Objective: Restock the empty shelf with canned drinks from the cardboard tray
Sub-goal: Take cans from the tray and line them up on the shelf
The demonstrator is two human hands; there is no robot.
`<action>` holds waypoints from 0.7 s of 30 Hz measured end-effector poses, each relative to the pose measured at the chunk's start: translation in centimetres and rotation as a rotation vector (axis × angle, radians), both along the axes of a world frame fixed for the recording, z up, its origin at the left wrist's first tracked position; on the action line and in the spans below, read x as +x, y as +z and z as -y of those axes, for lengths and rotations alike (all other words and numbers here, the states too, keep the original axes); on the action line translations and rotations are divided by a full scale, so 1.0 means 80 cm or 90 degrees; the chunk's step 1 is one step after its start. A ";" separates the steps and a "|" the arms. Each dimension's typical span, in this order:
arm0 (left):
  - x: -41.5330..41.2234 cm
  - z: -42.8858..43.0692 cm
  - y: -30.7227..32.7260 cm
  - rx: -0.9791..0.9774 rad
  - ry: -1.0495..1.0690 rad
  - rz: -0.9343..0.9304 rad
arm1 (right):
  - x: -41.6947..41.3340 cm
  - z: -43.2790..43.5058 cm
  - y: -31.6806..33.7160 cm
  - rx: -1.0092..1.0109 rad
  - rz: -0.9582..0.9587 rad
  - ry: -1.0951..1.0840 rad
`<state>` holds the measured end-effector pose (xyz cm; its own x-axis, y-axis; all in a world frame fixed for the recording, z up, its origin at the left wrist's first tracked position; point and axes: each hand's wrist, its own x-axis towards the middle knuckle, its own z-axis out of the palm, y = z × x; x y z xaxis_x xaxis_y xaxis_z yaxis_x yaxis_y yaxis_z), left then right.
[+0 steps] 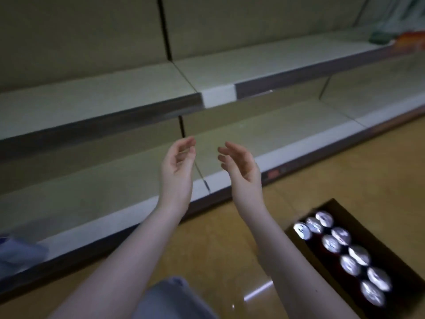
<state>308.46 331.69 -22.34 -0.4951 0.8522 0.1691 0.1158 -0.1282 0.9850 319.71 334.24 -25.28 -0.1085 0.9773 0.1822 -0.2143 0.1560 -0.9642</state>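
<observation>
Ahead, pale cream metal shelf, glossy tan floor, left hand and right hand raised side by side, fingers loosely curved, holding nothing, brown cardboard tray of silver-topped cans on floor, below right of both hands

text: none legible | shelf-edge tag: red print, too blurred
</observation>
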 end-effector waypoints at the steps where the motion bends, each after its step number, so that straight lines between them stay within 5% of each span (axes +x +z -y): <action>1: 0.033 -0.008 -0.016 -0.019 -0.027 0.004 | 0.036 -0.002 -0.019 -0.021 -0.001 -0.034; 11: 0.243 -0.020 -0.118 -0.158 -0.260 0.015 | 0.260 0.004 -0.160 -0.226 0.084 -0.282; 21: 0.307 -0.014 -0.161 -0.235 -0.309 -0.012 | 0.320 -0.004 -0.251 -0.377 0.262 -0.288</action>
<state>333.02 332.83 -35.20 -0.0355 0.9837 -0.1762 0.1471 0.1796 0.9727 345.27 334.59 -45.33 0.3697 0.8642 -0.3413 0.1328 -0.4127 -0.9011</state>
